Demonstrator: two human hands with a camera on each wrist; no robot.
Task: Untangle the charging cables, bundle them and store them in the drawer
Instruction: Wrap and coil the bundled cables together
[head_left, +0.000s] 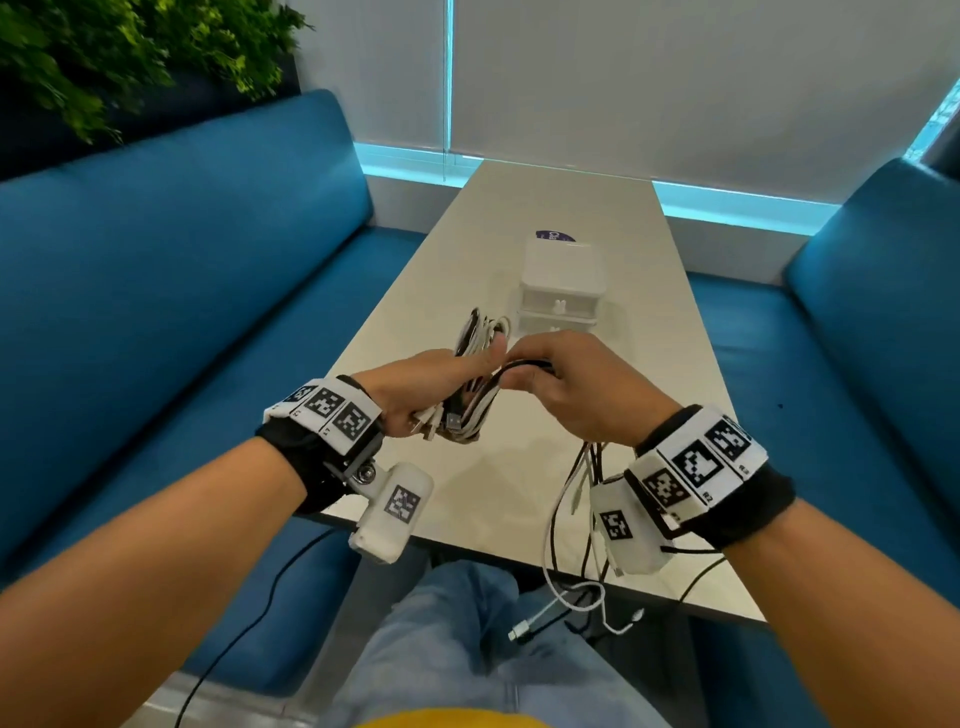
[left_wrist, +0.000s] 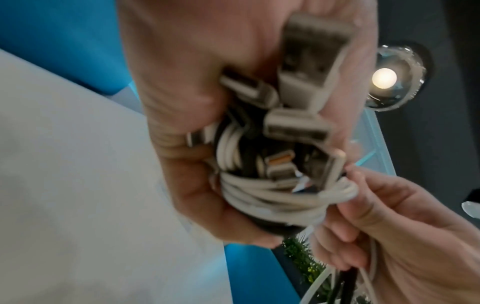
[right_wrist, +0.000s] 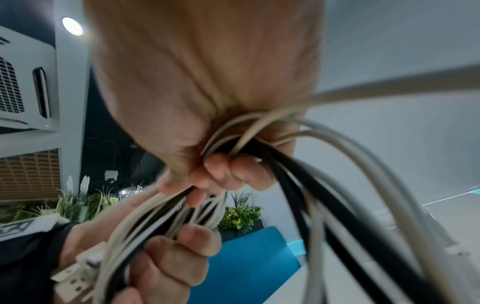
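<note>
My left hand (head_left: 441, 389) grips a coiled bundle of white and black charging cables (head_left: 478, 364) above the near half of the table; USB plugs (left_wrist: 309, 67) stick out by its palm. Just to its right, my right hand (head_left: 566, 384) curls round the loose strands (right_wrist: 259, 148) that run out of the bundle. The free cable ends (head_left: 566, 597) hang below my right wrist, over the table's near edge and my lap. A small white drawer unit (head_left: 563, 291) stands further back on the table, its two drawers closed.
The long white table (head_left: 519, 493) runs between two blue sofas (head_left: 182, 312). A purple round label (head_left: 556, 236) lies behind the drawer unit. Plants (head_left: 104, 57) stand at the upper left. A thin black wire (head_left: 249, 613) hangs by the left seat.
</note>
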